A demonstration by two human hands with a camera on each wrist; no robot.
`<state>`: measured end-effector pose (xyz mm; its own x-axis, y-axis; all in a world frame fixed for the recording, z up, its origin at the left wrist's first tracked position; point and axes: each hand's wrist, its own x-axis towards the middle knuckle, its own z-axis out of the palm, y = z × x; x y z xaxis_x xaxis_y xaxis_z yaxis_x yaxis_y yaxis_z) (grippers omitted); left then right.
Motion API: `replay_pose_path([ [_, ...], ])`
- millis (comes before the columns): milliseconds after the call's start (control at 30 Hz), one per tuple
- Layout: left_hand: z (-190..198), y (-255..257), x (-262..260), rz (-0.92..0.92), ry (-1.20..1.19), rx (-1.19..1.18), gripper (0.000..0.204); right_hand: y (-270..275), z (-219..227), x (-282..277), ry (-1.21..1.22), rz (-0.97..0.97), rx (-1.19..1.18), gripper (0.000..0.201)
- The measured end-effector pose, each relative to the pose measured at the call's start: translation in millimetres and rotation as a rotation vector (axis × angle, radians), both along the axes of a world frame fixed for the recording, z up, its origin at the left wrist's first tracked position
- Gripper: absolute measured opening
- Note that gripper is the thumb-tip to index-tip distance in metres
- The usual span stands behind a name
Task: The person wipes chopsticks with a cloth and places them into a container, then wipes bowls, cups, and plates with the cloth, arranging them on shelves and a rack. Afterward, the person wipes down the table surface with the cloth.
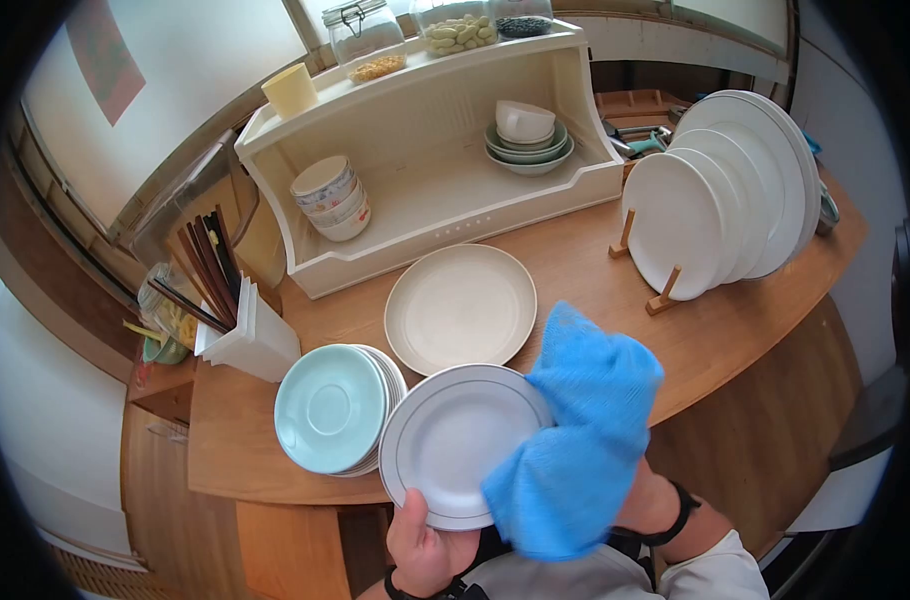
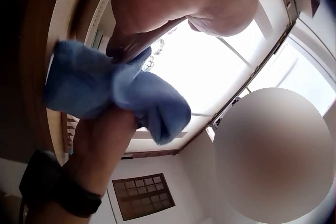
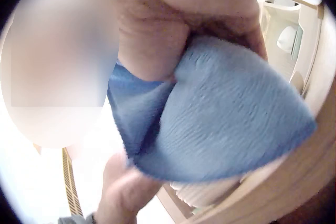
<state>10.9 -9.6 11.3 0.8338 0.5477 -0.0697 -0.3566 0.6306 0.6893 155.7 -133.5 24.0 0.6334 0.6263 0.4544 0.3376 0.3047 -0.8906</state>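
My left hand (image 1: pixel 427 550) grips the near rim of a white plate (image 1: pixel 450 435) with thin grey rim lines, its thumb over the edge. The plate is held face up above the table's front edge. A blue cloth (image 1: pixel 580 440) lies bunched over the plate's right side, gripped by my right hand (image 1: pixel 647 500), which is mostly hidden behind it in the head view. From the right wrist, the cloth (image 3: pixel 231 113) shows hanging below the curled hand. Left of the held plate is a stack of plates topped by a turquoise saucer (image 1: pixel 330 410). Behind it lies a cream plate (image 1: pixel 460 310).
White plates (image 1: pixel 675 225) stand in a wooden rack at the right. A cream shelf (image 1: pixel 425 190) at the back holds bowls (image 1: pixel 333 195) and a cup (image 1: pixel 523 120), with glass jars (image 1: pixel 365 40) on top. A white chopstick holder (image 1: pixel 250 335) stands at the left.
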Motion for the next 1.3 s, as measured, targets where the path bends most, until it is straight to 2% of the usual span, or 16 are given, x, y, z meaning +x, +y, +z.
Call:
replay_pose_path([
  [67, 0, 1, 1, 0.028, 0.035, 0.019, 0.061, -5, -24, -19, -0.429, -0.122, -0.339, 0.064],
  [100, -5, 2, -2, 0.066, 0.078, -0.062, 0.061, -2, -24, -32, -0.308, -0.093, -0.236, 0.067],
  [133, -13, 4, -6, 0.102, 0.124, -0.143, 0.061, 0, -24, -44, -0.485, -0.078, -0.422, 0.067],
  [200, -42, 17, -18, 0.015, 0.216, -0.068, 0.055, 20, -42, -58, -0.446, 0.238, -0.281, 0.067],
  [333, -41, 20, -18, 0.011, 0.182, 0.039, 0.054, 23, -20, -47, -0.561, 0.182, -0.215, 0.072],
  [467, -38, 23, -16, 0.043, 0.126, 0.144, 0.053, 21, -14, -43, -0.651, -0.055, -0.283, 0.071],
  [533, -38, 22, -12, 0.054, 0.098, 0.189, 0.052, 23, -22, -56, -0.406, 0.235, -0.204, 0.07],
  [600, -39, 21, -11, 0.057, 0.082, 0.236, 0.052, 21, -17, -60, -0.381, 0.224, -0.137, 0.069],
  [667, -39, 20, -13, 0.063, 0.068, 0.285, 0.051, 23, -5, -44, -0.639, 0.131, -0.172, 0.068],
  [867, -39, 23, -4, 0.105, -0.013, 0.432, 0.05, 13, -10, -58, -0.638, 0.034, -0.29, 0.068],
  [933, -38, 24, -2, 0.101, -0.03, 0.485, 0.049, 12, 9, -68, -0.611, -0.008, -0.145, 0.04],
  [1067, -35, 26, 0, 0.094, -0.074, 0.591, 0.048, 24, 3, -57, -0.588, 0.258, -0.122, 0.063],
  [1100, -34, 26, 0, 0.099, -0.086, 0.616, 0.048, 26, 12, -49, -0.892, 0.158, -0.117, 0.058],
  [1200, -31, 27, 0, 0.126, -0.119, 0.69, 0.047, 30, 37, -37, -0.98, -0.081, -0.097, 0.063],
  [1267, -30, 28, 1, 0.139, -0.143, 0.736, 0.047, 29, 44, -26, -0.888, -0.216, -0.143, 0.052],
  [1300, -30, 28, 2, 0.145, -0.155, 0.759, 0.047, 46, 4, -10, -0.302, 0.084, -0.081, 0.049],
])
